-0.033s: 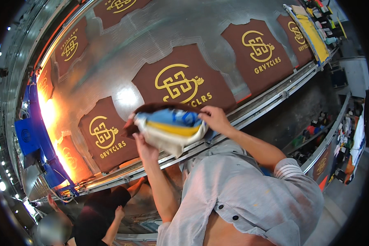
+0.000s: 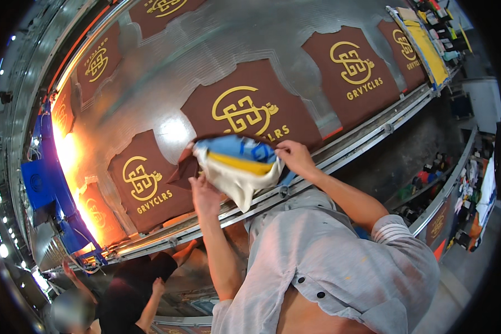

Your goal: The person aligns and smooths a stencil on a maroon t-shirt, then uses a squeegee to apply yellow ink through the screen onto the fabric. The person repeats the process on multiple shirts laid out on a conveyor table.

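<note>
Head view: the left hand (image 2: 206,199) and right hand (image 2: 296,158) grip opposite sides of a multicoloured cloth bundle (image 2: 236,164) by the central brown panel's (image 2: 247,103) near edge; even tension should limit creasing.

Extends left forearm (image 2: 221,256) from the near side toward the far side, with left hand (image 2: 206,197) raised, palm partly in sight and fingers partly hidden. Angles right forearm (image 2: 350,196) from the near right toward far left, with right hand (image 2: 296,158) pinched between thumb and fingers.
</note>
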`<act>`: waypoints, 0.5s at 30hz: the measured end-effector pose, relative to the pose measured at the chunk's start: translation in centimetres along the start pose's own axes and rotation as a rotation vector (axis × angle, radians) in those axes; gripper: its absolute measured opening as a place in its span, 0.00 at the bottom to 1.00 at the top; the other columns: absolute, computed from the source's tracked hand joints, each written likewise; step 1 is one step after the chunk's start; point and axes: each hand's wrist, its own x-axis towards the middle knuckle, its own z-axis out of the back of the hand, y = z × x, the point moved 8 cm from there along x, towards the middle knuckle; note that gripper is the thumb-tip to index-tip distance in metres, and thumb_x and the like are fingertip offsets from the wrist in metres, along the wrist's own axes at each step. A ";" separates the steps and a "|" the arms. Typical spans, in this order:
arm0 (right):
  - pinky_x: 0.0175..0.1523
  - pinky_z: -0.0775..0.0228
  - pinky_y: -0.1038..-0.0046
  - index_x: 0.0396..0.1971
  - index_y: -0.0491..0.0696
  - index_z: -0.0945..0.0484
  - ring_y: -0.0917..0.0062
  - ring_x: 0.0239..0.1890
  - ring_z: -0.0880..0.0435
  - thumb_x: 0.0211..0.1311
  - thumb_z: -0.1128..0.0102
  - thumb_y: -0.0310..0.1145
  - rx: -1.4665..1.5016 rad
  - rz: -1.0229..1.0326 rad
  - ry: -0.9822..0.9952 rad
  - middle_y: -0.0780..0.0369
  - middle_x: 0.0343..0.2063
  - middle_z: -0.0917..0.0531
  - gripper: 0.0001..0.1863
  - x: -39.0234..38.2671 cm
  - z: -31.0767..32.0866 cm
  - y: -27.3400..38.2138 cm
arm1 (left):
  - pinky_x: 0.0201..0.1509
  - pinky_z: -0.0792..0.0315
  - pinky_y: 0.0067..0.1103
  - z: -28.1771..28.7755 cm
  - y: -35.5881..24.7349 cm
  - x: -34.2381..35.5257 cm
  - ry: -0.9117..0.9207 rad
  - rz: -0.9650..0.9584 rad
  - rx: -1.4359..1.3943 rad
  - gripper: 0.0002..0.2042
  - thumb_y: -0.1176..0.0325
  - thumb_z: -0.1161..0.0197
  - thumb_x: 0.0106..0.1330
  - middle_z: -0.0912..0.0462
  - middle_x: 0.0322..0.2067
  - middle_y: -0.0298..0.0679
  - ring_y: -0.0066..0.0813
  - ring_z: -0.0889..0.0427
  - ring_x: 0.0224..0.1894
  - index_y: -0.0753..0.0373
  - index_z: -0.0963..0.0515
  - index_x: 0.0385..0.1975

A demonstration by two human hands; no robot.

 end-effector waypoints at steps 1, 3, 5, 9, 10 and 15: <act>0.43 0.23 0.66 0.41 0.40 0.17 0.63 0.36 0.13 0.58 0.34 0.38 -0.001 -0.027 -0.068 0.52 0.32 0.14 0.17 0.6 0.7 -1.2 | 0.68 0.34 0.41 -0.5 1.6 0.2 -0.022 0.052 0.153 0.31 0.48 0.52 0.76 0.28 0.62 0.48 0.45 0.29 0.64 0.69 0.39 0.67; 0.44 0.23 0.65 0.41 0.40 0.18 0.63 0.37 0.14 0.59 0.34 0.37 -0.045 0.009 -0.175 0.52 0.33 0.14 0.17 0.7 2.0 -2.5 | 0.56 0.24 0.31 -1.6 2.5 -0.3 -0.013 -0.028 0.182 0.25 0.64 0.40 0.72 0.21 0.54 0.46 0.38 0.20 0.53 0.73 0.34 0.62; 0.48 0.25 0.66 0.43 0.41 0.19 0.62 0.43 0.17 0.56 0.32 0.34 -0.133 0.182 -0.206 0.54 0.39 0.17 0.17 0.0 2.4 -1.0 | 0.58 0.24 0.34 -2.4 2.8 -0.5 -0.017 -0.056 0.277 0.23 0.71 0.40 0.71 0.23 0.58 0.49 0.40 0.20 0.55 0.72 0.35 0.63; 0.53 0.30 0.62 0.43 0.43 0.19 0.60 0.49 0.23 0.49 0.27 0.32 -0.285 0.563 -0.157 0.58 0.43 0.20 0.19 -2.7 0.4 3.9 | 0.25 0.37 0.15 -0.8 3.9 0.7 -0.141 -0.068 0.588 0.10 0.70 0.34 0.65 0.20 0.28 0.31 0.15 0.27 0.23 0.68 0.20 0.41; 0.53 0.31 0.61 0.41 0.43 0.19 0.60 0.49 0.23 0.49 0.28 0.31 -0.336 0.603 -0.138 0.58 0.43 0.20 0.18 -3.2 -0.7 4.4 | 0.23 0.41 0.15 -0.9 3.8 1.3 -0.103 -0.158 0.535 0.06 0.71 0.34 0.65 0.23 0.24 0.30 0.14 0.30 0.23 0.67 0.19 0.35; 0.54 0.32 0.59 0.35 0.46 0.18 0.64 0.50 0.24 0.51 0.33 0.31 -0.325 1.058 0.069 0.60 0.43 0.20 0.11 -8.5 -4.7 9.7 | 0.44 0.25 0.22 1.0 0.1 -2.1 -0.365 -0.420 0.524 0.15 0.58 0.41 0.72 0.17 0.38 0.38 0.26 0.20 0.40 0.67 0.20 0.40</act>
